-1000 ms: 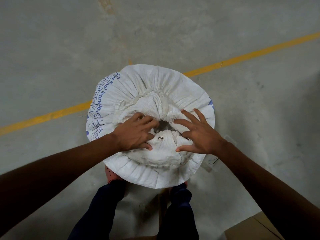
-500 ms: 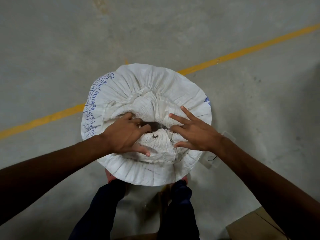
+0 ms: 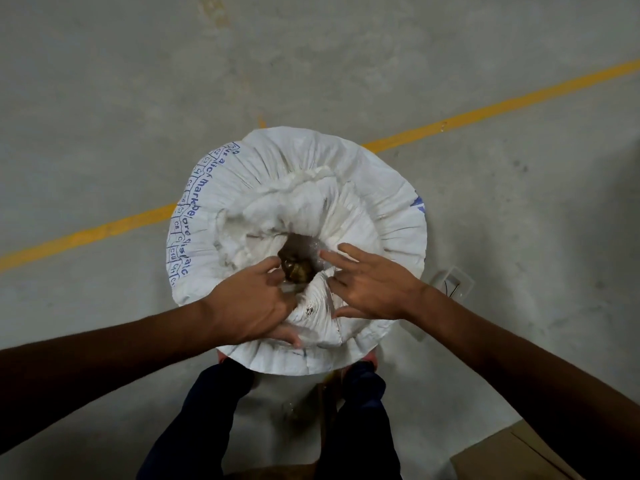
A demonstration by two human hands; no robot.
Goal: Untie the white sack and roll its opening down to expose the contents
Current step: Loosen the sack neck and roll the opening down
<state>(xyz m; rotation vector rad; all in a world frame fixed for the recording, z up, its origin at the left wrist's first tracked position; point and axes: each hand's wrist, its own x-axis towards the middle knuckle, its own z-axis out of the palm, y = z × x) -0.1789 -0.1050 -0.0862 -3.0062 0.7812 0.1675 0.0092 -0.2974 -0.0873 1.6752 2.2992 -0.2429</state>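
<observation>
The white sack (image 3: 311, 174) stands upright on the floor below me, blue print down its left side. Its gathered mouth has parted, and dark olive-brown contents (image 3: 296, 266) show through the hole in the middle. My left hand (image 3: 252, 303) lies on the near left of the mouth, fingers curled over the bunched fabric at the hole's edge. My right hand (image 3: 370, 285) rests on the near right with fingers spread, pressing the fabric outward. A crumpled flap of sack cloth (image 3: 317, 306) bulges between the two hands.
Grey concrete floor (image 3: 138, 98) crossed by a yellow painted line (image 3: 502, 105). My legs in dark trousers (image 3: 214, 417) stand close behind the sack. A small clear packet (image 3: 450, 284) lies right of the sack, and a cardboard box corner (image 3: 512, 455) sits at bottom right.
The sack's mouth has widened from a small dark gap to a clear hole showing the contents. Both hands have drawn the fabric apart and slid slightly toward me.
</observation>
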